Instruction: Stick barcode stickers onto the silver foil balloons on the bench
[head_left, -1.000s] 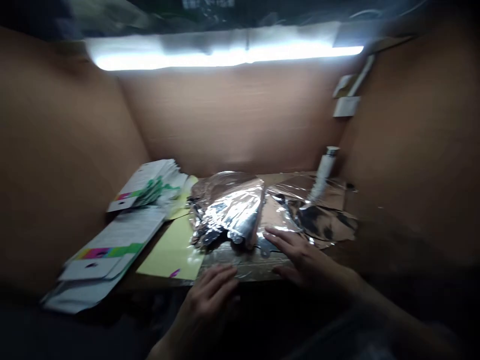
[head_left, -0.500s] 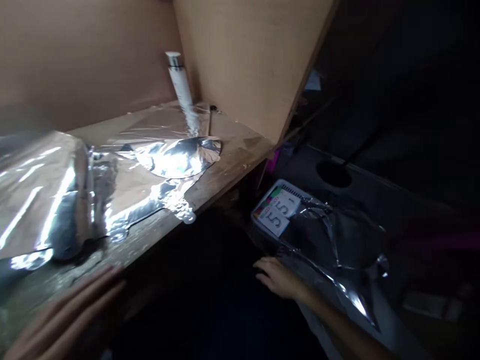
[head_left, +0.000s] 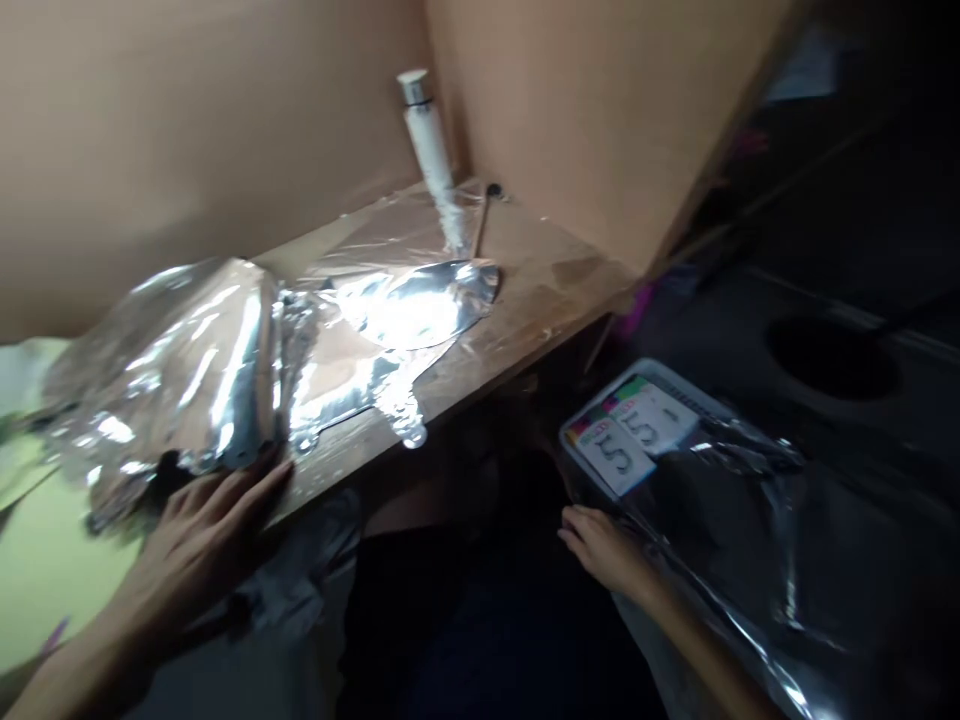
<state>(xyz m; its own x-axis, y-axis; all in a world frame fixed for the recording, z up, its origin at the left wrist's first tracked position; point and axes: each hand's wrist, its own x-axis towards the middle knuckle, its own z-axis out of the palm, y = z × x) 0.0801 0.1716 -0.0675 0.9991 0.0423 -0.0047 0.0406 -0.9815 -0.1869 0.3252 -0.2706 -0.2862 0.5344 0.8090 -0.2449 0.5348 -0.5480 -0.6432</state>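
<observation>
My left hand point(head_left: 202, 520) lies flat with fingers stretched on the front edge of the wooden desk point(head_left: 525, 290), touching a crumpled pile of silver foil balloons point(head_left: 180, 370). More flat silver foil point(head_left: 412, 305) spreads toward the back corner. My right hand point(head_left: 600, 545) reaches down beside the desk to a grey bin point(head_left: 675, 400) draped with shiny plastic packaging point(head_left: 750, 520). Its fingers curl against the wrapping; whether they grip it is unclear. Two cards printed with "5" point(head_left: 637, 440) lie in the bin.
A white bottle with a metal cap point(head_left: 429, 140) stands in the back corner between the brown partition walls point(head_left: 585, 110). A yellow-green sheet point(head_left: 37, 540) lies at the left. The floor area to the right is dark, with a round black shape point(head_left: 829, 355).
My view swung right and down from the desk. My right hand left the foil and went down to the bin beside the desk. My left hand stayed at the desk edge by the foil.
</observation>
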